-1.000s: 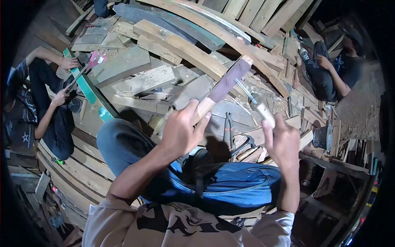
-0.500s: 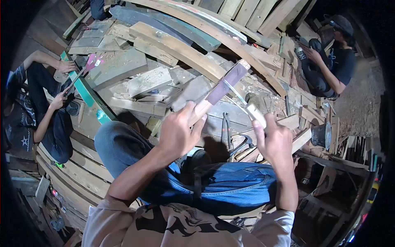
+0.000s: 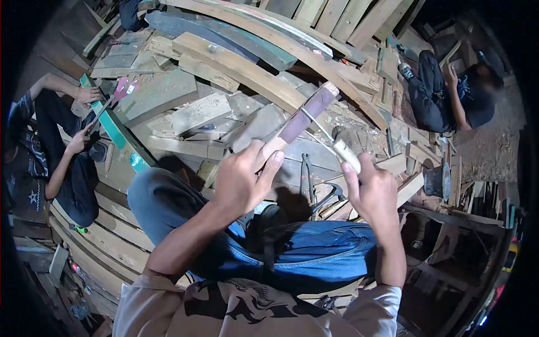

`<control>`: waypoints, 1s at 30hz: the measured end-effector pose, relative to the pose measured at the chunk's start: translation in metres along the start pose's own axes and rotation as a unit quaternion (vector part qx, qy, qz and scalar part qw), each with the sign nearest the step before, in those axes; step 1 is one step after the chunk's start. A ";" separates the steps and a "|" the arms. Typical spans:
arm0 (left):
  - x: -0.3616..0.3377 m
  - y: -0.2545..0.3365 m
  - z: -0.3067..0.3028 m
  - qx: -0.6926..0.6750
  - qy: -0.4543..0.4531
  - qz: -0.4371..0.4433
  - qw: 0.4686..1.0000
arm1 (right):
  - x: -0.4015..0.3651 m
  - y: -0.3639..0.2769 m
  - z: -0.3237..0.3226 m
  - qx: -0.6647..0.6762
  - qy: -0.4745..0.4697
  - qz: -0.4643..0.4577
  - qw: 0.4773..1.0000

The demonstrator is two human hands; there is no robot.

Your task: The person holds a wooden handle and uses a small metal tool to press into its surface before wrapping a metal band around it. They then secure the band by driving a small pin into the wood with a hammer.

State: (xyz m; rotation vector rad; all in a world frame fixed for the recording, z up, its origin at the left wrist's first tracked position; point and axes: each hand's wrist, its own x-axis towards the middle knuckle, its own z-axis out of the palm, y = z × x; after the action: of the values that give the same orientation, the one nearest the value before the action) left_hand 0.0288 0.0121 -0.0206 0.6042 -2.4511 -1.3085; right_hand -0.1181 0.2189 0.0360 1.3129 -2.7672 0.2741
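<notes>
My left hand [image 3: 240,177] is closed round the bare lower end of a wooden stick [image 3: 273,148]. A purple band [image 3: 306,116] wraps the stick's upper part, leaving a bare wood tip. In my right hand [image 3: 375,190] is a slim tool [image 3: 347,155] with a pale handle and a thin metal shaft that looks bent. Its metal end meets the purple band; the exact shape of its tip is hard to make out. Below the stick lie pliers [image 3: 307,177] with dark handles and a hammer [image 3: 330,197], both apart from my hands.
Planks and offcuts [image 3: 202,112] are heaped in front of me. At left, a co-worker's hands [image 3: 84,92] work on a green-painted beam [image 3: 115,126] with a long tool. Another person [image 3: 466,98] sits at right. A small dark container [image 3: 435,181] stands at my right.
The tool in my right hand has shifted slightly down and left, its metal still at the purple band. The person at right has leaned farther right. My left hand barely moves.
</notes>
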 end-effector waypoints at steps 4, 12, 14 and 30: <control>-0.002 -0.001 0.001 -0.013 0.017 0.029 0.999 | 0.003 0.007 -0.005 0.002 0.019 0.043 0.999; 0.000 0.004 -0.003 -0.047 0.002 0.015 0.999 | 0.003 0.007 -0.006 0.012 0.023 0.058 0.998; 0.001 0.008 -0.008 -0.070 -0.048 -0.045 0.995 | 0.001 0.007 -0.002 0.004 0.015 0.015 1.000; 0.001 0.005 0.000 -0.117 0.016 0.007 0.993 | 0.004 0.016 -0.014 0.063 0.039 0.085 0.994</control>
State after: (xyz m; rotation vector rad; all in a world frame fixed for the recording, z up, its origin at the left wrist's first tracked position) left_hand 0.0270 0.0139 -0.0163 0.5424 -2.2286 -1.5399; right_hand -0.1328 0.2284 0.0480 1.0644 -2.8398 0.5051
